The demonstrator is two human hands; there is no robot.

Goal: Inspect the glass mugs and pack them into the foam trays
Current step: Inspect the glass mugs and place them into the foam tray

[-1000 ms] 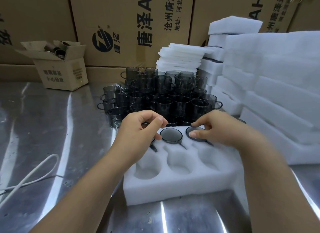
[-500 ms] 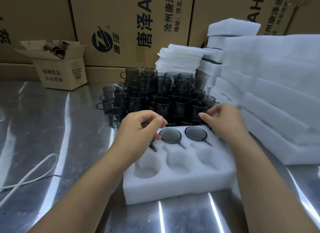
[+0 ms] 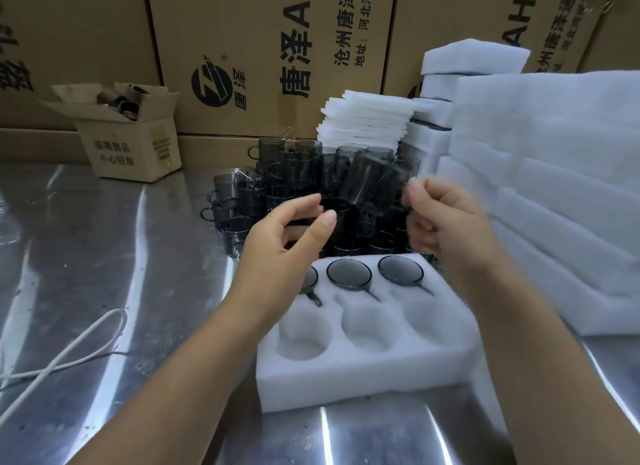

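The raised mug (image 3: 370, 184) hangs in the air above the group of loose mugs (image 3: 263, 194), well above the foam tray (image 3: 363, 378). It is tilted, not upright, and the blur hides which end is its mouth. The right hand (image 3: 446, 218) holds it from the right side. The fingers (image 3: 414, 192) are curled and seem to pinch the handle, though the handle itself is too smeared to see.

The left hand (image 3: 287, 236) is just beside the mug on its left and a little lower. It holds nothing, and its thumb and index finger are curved and apart, with the gap turned toward the glass. So the mug's body lies between the two hands — the left is the free one and is near enough to take it for turning and checking.

In the tray, the far row already carries three mugs (image 3: 349, 272), while the near row of pockets (image 3: 367, 326) is bare. These pockets lie below and toward the person — I judge the mug must come down and back to reach one, and stand upright first.
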